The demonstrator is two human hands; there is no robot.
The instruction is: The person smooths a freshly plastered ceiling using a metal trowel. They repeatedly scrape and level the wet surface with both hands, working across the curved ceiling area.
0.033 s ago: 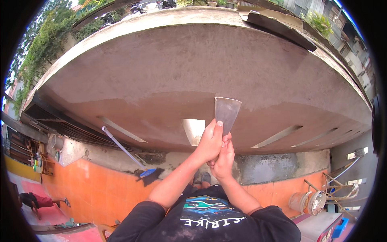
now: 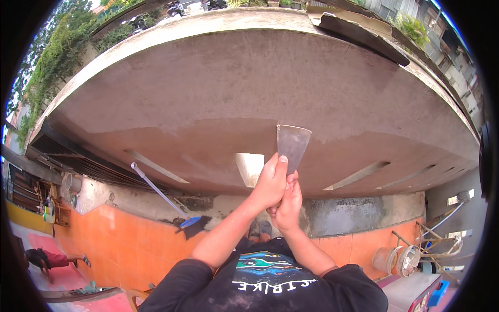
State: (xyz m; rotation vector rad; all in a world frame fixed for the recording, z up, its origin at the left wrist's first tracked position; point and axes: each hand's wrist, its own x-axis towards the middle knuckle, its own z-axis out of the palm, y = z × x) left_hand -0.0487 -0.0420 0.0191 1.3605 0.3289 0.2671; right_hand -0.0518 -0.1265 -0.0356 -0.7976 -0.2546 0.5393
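Note:
A wide, grey-bladed putty knife [image 2: 294, 142] points upward in front of the brown-grey plastered wall [image 2: 228, 78]. My left hand [image 2: 271, 181] is closed round its lower part, with the thumb laid along the base of the blade. Just below, my right hand [image 2: 287, 207] is closed at the handle, its fingers against the left hand. The handle itself is hidden by my hands. Whether the blade touches the wall, I cannot tell. Lower down, the wall has a darker band and several slots, one a bright opening [image 2: 249, 169] beside my left hand.
A blue-headed broom [image 2: 190, 222] leans at the left over orange tiles [image 2: 125, 244]. At the right stand buckets [image 2: 405, 260] beside a wooden frame [image 2: 439, 242]. Dark wet ground [image 2: 343, 216] lies at the wall's foot. Another person [image 2: 57, 258] is at the far left.

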